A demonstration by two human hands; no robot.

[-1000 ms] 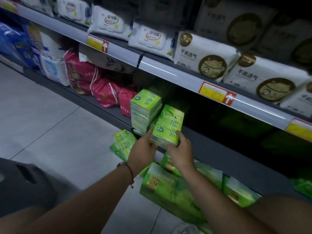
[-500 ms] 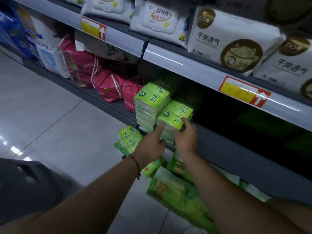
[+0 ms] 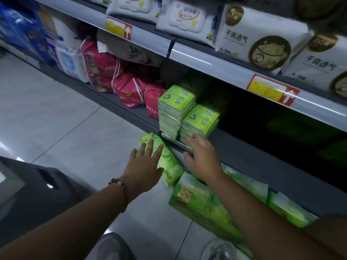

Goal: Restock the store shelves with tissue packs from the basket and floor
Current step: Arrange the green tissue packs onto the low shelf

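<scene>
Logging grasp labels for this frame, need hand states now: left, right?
Left hand: open, fingers spread over the green tissue pack on the floor, holding nothing.
Right hand: open, empty, just below the green packs on the shelf.

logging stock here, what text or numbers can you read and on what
"干爽透气": white pack, upper shelf.
"9": tag on green bundle, floor.
"7": price label, shelf rail.
"TOY": pink bag.
Green tissue packs: print too blurred to read.
</scene>
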